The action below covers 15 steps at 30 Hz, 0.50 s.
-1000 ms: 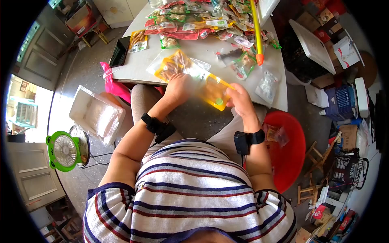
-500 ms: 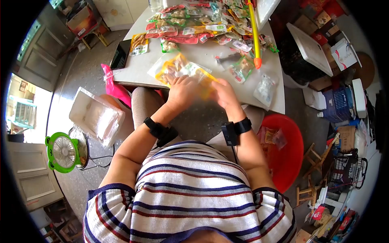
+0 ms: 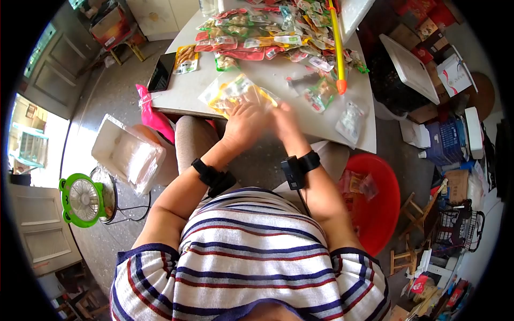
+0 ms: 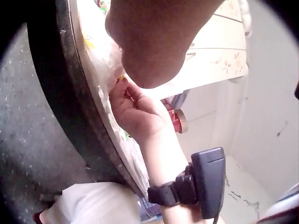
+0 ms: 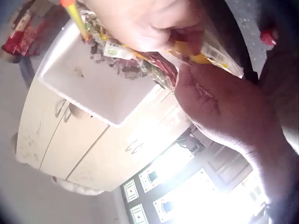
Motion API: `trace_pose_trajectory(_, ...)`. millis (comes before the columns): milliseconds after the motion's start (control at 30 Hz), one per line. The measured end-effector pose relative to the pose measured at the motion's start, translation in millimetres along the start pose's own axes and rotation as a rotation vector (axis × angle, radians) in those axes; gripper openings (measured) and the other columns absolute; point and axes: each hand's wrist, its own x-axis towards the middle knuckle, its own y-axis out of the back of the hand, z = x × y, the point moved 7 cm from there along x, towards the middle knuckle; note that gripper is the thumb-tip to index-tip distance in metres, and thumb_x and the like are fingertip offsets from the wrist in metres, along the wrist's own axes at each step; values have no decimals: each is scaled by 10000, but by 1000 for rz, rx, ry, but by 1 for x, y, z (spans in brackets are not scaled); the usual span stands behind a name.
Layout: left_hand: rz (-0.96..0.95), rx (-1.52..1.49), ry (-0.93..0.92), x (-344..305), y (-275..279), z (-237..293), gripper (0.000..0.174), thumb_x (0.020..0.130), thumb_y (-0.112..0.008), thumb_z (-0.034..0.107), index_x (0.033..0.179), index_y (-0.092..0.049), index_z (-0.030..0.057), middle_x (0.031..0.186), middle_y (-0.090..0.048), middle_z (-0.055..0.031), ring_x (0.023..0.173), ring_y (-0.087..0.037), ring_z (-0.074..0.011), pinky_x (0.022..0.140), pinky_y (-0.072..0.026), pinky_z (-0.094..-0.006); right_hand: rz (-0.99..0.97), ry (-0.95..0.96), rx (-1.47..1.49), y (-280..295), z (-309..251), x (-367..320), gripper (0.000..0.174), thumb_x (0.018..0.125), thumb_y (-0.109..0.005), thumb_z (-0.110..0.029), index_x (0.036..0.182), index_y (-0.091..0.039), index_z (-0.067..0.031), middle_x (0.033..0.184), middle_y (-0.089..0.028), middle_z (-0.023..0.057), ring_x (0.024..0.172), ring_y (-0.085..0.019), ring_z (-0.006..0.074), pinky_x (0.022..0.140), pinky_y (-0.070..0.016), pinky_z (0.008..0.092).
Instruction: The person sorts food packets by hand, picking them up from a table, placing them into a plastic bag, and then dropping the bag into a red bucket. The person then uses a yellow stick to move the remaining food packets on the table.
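My left hand point(image 3: 246, 125) grips the near side of a clear plastic bag point(image 3: 211, 95) at the table's front edge, its fingers over a yellow-edged food packet point(image 3: 235, 88) that shows through the film. Close beside it, my blurred right hand point(image 3: 286, 120) holds the end of a yellow packet at the bag's right side. Curled fingers of the right hand point(image 4: 140, 112) show in the left wrist view, with a bit of yellow at their tips. In the right wrist view the left thumb point(image 5: 187, 77) lies against yellow packaging point(image 5: 201, 56) between both hands.
Many sealed food packets point(image 3: 251, 43) are heaped at the table's back. A yellow stick with an orange tip point(image 3: 341, 85), a green-edged packet point(image 3: 321, 93) and a clear bundle point(image 3: 350, 123) lie right. A phone point(image 3: 161, 72) lies left; a red tub point(image 3: 380, 198) stands below right.
My right hand has moved left with its yellow packet, up to the left hand. That packet, fully visible earlier, is now mostly hidden by the hands and bag. The left hand has shifted slightly right.
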Motion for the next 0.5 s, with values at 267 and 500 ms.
trace_pose_trajectory(267, -32, 38, -16, -12, -8, -4, 226, 642, -523, 76, 865, -514, 38, 940, -505, -92, 965, -443, -284, 838, -341, -377, 13, -41, -373, 12, 4, 2, 160, 732, -455, -43, 872, -493, 26, 817, -522, 103, 639, -540, 168, 504, -461, 269)
trace_pose_trajectory(500, -51, 113, -2, -19, -10, -4, 346, 629, -553, 121, 969, -501, 82, 1045, -467, -101, 1047, -388, -301, 876, -298, -429, 158, 83, -241, 24, 5, -1, 141, 738, -449, -62, 839, -491, 27, 771, -523, 89, 606, -532, 152, 495, -462, 270)
